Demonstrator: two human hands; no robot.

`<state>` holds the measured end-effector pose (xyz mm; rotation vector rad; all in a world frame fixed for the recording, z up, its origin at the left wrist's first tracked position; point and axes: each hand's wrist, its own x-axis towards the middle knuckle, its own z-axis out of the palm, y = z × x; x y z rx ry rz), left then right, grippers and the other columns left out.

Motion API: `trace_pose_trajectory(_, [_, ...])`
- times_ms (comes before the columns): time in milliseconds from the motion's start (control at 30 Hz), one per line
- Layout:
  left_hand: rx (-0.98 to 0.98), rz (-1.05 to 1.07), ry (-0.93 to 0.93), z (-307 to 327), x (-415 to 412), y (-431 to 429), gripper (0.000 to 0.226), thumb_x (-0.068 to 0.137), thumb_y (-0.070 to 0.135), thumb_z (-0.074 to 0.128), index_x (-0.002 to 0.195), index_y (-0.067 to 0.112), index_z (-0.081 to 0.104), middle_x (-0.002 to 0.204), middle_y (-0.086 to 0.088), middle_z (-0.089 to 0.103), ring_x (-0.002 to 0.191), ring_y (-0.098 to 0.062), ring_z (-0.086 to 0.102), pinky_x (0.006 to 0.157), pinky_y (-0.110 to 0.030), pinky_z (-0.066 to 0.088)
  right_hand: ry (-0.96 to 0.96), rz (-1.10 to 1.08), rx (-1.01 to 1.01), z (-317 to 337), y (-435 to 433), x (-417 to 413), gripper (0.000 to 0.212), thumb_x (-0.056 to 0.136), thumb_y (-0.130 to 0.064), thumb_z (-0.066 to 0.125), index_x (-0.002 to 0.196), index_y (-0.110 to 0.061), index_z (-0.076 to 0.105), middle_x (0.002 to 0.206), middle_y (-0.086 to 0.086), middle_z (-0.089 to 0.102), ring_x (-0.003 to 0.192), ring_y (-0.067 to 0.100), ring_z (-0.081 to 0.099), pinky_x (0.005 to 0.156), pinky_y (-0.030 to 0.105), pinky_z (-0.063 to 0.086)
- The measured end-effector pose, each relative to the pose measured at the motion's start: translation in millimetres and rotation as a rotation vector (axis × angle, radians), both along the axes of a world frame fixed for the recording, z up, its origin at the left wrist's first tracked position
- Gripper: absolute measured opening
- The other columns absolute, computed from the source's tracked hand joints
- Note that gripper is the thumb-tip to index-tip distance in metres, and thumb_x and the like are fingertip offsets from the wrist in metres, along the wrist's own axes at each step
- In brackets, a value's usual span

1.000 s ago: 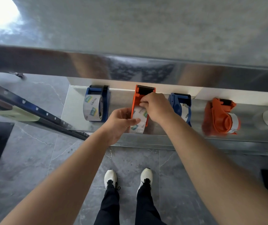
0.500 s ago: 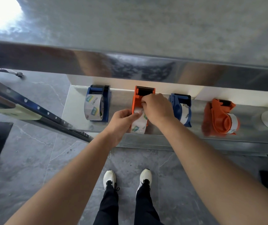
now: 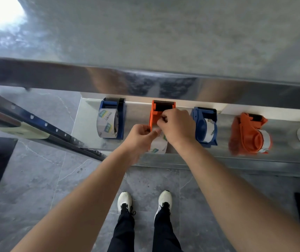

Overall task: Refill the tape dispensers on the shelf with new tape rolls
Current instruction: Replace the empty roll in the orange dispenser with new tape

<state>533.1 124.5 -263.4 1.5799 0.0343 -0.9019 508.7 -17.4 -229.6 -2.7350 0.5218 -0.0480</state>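
On the metal shelf, between two blue plastic dispensers, the orange plastic tape dispenser holds a clear, green-labelled tape roll, the left hand clasping the dispenser's left wall, thumb on the roll, while the right hand, fingers curled, pinches tape at the roll's far side.

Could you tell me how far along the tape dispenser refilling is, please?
Done: the left blue dispenser carries a full roll. In hand: the left hand grips the orange dispenser while the right hand pinches its tape roll, apparently threading it. Left: the other blue dispenser and the tipped orange dispenser show rolls; whether new, I cannot tell.
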Motion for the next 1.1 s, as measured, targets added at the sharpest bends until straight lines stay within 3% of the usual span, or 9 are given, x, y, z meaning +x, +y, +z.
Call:
trace_pose_trajectory(133, [-0.015, -0.003, 0.035, -2, 6, 1, 0.037, 0.094, 0.037, 0.076, 0.106, 0.002, 0.077, 0.107, -0.037, 0.071, 0.093, -0.037, 0.062, 0.078, -0.054, 0.05, -0.026, 0.079, -0.088, -3, 1, -1, 0.02, 0.098, -0.029, 0.061, 0.082, -0.023, 0.072, 0.07, -0.005, 0.064, 0.062, 0.017, 0.057, 0.052, 0.026, 0.032])
trace_pose_trajectory(267, [-0.015, -0.036, 0.068, -2, 6, 2, 0.02, 0.1, 0.013, 0.073, 0.114, 0.0, 0.073, 0.107, -0.019, 0.081, 0.102, -0.037, 0.077, 0.096, -0.058, 0.059, -0.06, 0.076, -0.092, -5, -9, 7, 0.025, 0.098, -0.024, 0.057, 0.075, -0.02, 0.066, 0.065, -0.005, 0.06, 0.06, 0.019, 0.055, 0.048, 0.027, 0.03])
trace_pose_trajectory(367, [-0.007, -0.044, 0.086, 1, 7, 3, 0.02, 0.096, 0.003, 0.075, 0.115, 0.0, 0.071, 0.108, -0.013, 0.083, 0.108, -0.037, 0.078, 0.107, -0.067, 0.052, -0.04, 0.068, -0.076, -5, -14, 16, 0.029, 0.098, -0.028, 0.055, 0.073, -0.019, 0.065, 0.063, -0.004, 0.06, 0.06, 0.019, 0.059, 0.051, 0.028, 0.035])
trace_pose_trajectory(433, [0.005, -0.041, 0.09, 3, 7, 3, 0.018, 0.095, -0.001, 0.075, 0.112, 0.002, 0.072, 0.107, -0.013, 0.083, 0.11, -0.038, 0.077, 0.108, -0.068, 0.05, -0.02, -0.002, 0.039, -4, -16, 22, 0.028, 0.097, -0.031, 0.06, 0.073, -0.016, 0.065, 0.064, -0.005, 0.059, 0.064, 0.018, 0.059, 0.051, 0.025, 0.027])
trace_pose_trajectory(500, [0.022, -0.04, 0.087, 3, 6, 3, 0.017, 0.094, -0.003, 0.074, 0.11, 0.005, 0.072, 0.106, -0.013, 0.083, 0.109, -0.039, 0.077, 0.107, -0.068, 0.051, 0.048, -0.056, 0.199, -2, -20, 28, 0.026, 0.096, -0.035, 0.064, 0.083, -0.014, 0.068, 0.076, -0.004, 0.066, 0.073, 0.017, 0.063, 0.053, 0.022, 0.033])
trace_pose_trajectory(600, [0.063, -0.033, 0.07, 4, 5, -1, 0.016, 0.094, 0.0, 0.074, 0.106, 0.01, 0.074, 0.102, -0.008, 0.084, 0.109, -0.039, 0.077, 0.106, -0.067, 0.052, 0.145, -0.074, 0.365, 6, -28, 31, 0.027, 0.1, -0.041, 0.062, 0.1, -0.014, 0.068, 0.09, -0.004, 0.067, 0.076, 0.008, 0.058, 0.054, 0.017, 0.035])
trace_pose_trajectory(700, [0.061, -0.006, 0.074, 4, 3, -2, 0.012, 0.096, 0.014, 0.074, 0.108, 0.012, 0.075, 0.105, -0.011, 0.083, 0.113, -0.045, 0.073, 0.106, -0.067, 0.052, 0.107, -0.041, 0.353, 5, -28, 30, 0.028, 0.101, -0.045, 0.06, 0.105, -0.018, 0.066, 0.09, -0.009, 0.059, 0.077, 0.008, 0.052, 0.056, 0.014, 0.03])
trace_pose_trajectory(833, [0.041, 0.009, 0.06, 4, 2, -2, 0.042, 0.099, 0.049, 0.069, 0.108, 0.009, 0.077, 0.111, -0.027, 0.077, 0.114, -0.058, 0.065, 0.101, -0.071, 0.053, 0.002, -0.028, 0.277, 1, -24, 29, 0.029, 0.102, -0.043, 0.059, 0.102, -0.015, 0.065, 0.094, -0.003, 0.063, 0.087, 0.016, 0.057, 0.063, 0.024, 0.039])
trace_pose_trajectory(1100, [0.086, -0.026, 0.019, 9, 2, 2, 0.017, 0.107, 0.025, 0.064, 0.108, 0.012, 0.075, 0.106, -0.009, 0.082, 0.106, -0.037, 0.076, 0.099, -0.06, 0.057, -0.089, -0.096, 0.184, 1, -17, 30, 0.031, 0.102, -0.039, 0.062, 0.102, -0.009, 0.069, 0.095, 0.003, 0.068, 0.084, 0.016, 0.056, 0.074, 0.027, 0.038])
